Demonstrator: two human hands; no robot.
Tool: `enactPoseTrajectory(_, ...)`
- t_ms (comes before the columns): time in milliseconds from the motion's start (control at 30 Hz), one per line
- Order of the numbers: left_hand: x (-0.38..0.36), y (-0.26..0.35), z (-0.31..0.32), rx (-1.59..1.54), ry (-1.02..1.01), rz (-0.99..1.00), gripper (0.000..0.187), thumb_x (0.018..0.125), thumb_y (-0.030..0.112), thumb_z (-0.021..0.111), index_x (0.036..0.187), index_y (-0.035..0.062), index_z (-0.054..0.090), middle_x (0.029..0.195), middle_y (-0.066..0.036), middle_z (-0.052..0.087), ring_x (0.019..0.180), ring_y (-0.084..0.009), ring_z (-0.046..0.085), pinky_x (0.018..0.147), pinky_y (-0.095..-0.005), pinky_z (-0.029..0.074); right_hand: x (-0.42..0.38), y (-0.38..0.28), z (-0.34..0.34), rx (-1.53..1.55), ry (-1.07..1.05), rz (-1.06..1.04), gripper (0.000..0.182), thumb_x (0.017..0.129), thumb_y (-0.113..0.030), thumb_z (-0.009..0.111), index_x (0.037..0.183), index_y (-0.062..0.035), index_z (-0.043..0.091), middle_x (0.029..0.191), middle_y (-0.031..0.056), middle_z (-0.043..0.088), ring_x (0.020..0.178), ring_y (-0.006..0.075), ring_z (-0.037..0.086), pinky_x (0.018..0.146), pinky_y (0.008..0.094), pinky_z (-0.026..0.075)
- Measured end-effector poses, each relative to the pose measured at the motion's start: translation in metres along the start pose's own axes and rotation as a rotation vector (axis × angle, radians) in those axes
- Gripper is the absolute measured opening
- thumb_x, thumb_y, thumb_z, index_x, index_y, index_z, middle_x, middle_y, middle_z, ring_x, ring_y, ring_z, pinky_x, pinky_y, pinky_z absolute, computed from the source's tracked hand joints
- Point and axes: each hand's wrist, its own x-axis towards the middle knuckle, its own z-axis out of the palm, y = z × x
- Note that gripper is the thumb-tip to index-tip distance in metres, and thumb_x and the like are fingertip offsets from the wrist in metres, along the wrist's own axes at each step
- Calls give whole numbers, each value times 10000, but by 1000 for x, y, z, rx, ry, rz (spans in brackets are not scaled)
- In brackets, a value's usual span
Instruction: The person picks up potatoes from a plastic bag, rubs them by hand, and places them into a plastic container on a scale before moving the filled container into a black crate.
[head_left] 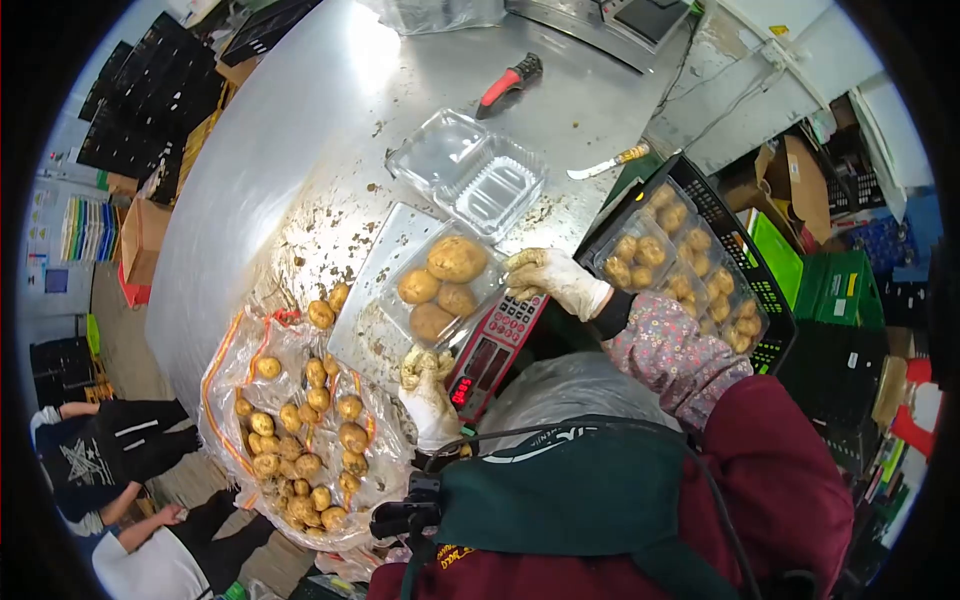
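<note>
A clear plastic tray [478,297] holding three potatoes [456,258] sits on the steel platform of a scale [385,275]. My right hand [552,280], in a dirty white glove, grips the tray's right rim just above the scale's red keypad [498,345]. My left hand [428,392], also gloved, is at the scale's near edge with its fingers curled; I cannot see whether they hold anything. Just left of it lies an open plastic bag [235,340] full of small potatoes [300,440].
An empty open clamshell [468,170] lies behind the scale on the dirty metal table [300,120]. A red-handled tool [508,82] and a knife [608,162] lie farther back. A black crate [760,290] at right holds filled potato trays. Another person crouches at lower left [110,460].
</note>
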Motion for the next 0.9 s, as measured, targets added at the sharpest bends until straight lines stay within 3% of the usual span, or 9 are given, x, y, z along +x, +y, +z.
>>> enactPoseTrajectory(267,27,-3,-14,310,29,-7,97,875,-14,645,945,43,611,818,-26,623,656,-128,588,618,-261,487,6,12,14,-20,55,-121,70,839,-33,664,815,2,609,704,66,592,601,129,552,528,261,440)
enactPoseTrajectory(367,23,28,8,347,-17,-45,145,906,93,643,1032,26,619,991,-62,656,877,-164,620,803,-316,523,6,37,-5,353,-84,-141,123,854,-45,672,937,28,617,809,101,660,776,184,679,700,299,563)
enactPoseTrajectory(500,33,78,34,354,-365,-49,344,911,171,636,1203,3,567,1144,-91,621,1047,-190,593,952,-340,479,-31,17,-30,-144,-217,-144,195,844,-119,713,987,13,689,899,89,704,879,175,674,802,293,536)
enactPoseTrajectory(533,38,77,46,327,-381,-8,329,852,119,661,1148,6,576,1048,-33,617,922,-137,596,784,-289,499,-41,3,-46,-365,-202,-217,244,845,-150,723,1025,14,700,936,82,717,918,165,667,838,286,524)
enactPoseTrajectory(600,48,83,60,452,-575,-44,344,845,120,657,1159,5,574,1075,-45,625,965,-139,596,832,-273,487,-54,-13,-77,-321,-46,-91,478,898,-238,702,1271,37,582,1124,106,689,1066,147,609,960,295,473)
enactPoseTrajectory(700,54,61,108,464,-604,-256,384,838,118,667,1181,-2,543,1236,-69,587,1013,-81,582,796,-216,483,-90,-35,-102,-377,-56,-278,353,902,-240,698,1107,45,664,1026,70,699,970,111,613,848,260,506)
enactPoseTrajectory(767,52,43,165,389,-878,-463,441,873,145,666,1257,-11,517,1272,-80,577,1067,-87,571,845,-203,472,-112,-36,-118,-608,-292,-187,642,911,-237,682,1412,58,409,1375,135,525,1241,210,494,1071,328,378)
enactPoseTrajectory(867,42,15,231,438,-1063,-425,544,926,183,650,1388,-21,448,1297,-98,566,1105,-93,550,936,-215,437,-164,21,-180,268,-58,-27,569,909,-115,657,1399,47,419,1315,147,561,1128,219,609,966,323,492)
enactPoseTrajectory(900,52,1,236,576,-1066,-135,566,960,238,614,1424,-19,419,1326,-102,553,1115,-109,542,961,-259,435,-195,8,-178,280,81,-66,520,913,-94,644,1376,36,445,1272,138,588,1081,208,633,933,326,514)
